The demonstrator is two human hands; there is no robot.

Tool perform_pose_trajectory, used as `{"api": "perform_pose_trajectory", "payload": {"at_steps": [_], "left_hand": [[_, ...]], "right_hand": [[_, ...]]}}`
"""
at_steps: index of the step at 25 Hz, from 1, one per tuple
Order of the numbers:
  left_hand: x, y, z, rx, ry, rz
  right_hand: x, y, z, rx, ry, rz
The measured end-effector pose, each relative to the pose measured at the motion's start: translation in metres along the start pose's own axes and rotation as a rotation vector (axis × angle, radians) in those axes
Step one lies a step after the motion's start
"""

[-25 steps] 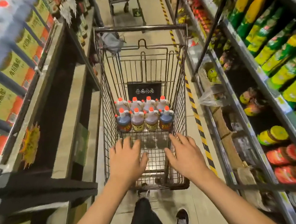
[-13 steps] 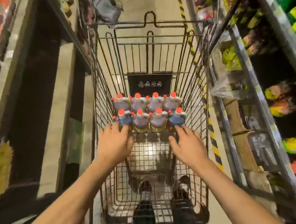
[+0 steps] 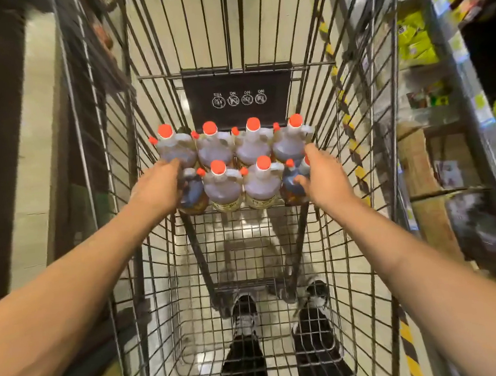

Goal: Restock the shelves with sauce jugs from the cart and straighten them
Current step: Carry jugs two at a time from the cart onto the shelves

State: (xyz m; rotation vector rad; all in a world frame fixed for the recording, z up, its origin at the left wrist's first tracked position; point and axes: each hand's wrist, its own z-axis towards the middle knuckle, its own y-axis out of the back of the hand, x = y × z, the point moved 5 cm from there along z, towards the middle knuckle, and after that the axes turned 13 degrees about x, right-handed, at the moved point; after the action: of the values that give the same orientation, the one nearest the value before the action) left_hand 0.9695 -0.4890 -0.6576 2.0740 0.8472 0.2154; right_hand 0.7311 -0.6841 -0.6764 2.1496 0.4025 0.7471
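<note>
Sauce jugs (image 3: 235,164) in cart (image 3: 276,245); L hand (image 3: 157,187) & R hand (image 3: 322,174) gripping.

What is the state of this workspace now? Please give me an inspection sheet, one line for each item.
Surface: wire cart, its near floor bare mesh.
Job's things: eight sauce jugs with red caps, upright in two rows of four at the cart's far end.
Clutter: nothing seen.
Hands: left hand on the near-left jug; right hand on the near-right jug; whether either grips is not clear.
Cables: nothing seen.
Surroundings: stocked shelves on the right, blurred.
</note>
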Motion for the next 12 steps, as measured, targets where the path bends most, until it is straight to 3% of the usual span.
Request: {"api": "perform_pose_trajectory", "payload": {"at_steps": [12], "left_hand": [[-0.027,-0.043,-0.057,0.116,-0.264,-0.060]], "right_hand": [[0.018,-0.022,-0.063,0.062,0.106,0.097]]}}
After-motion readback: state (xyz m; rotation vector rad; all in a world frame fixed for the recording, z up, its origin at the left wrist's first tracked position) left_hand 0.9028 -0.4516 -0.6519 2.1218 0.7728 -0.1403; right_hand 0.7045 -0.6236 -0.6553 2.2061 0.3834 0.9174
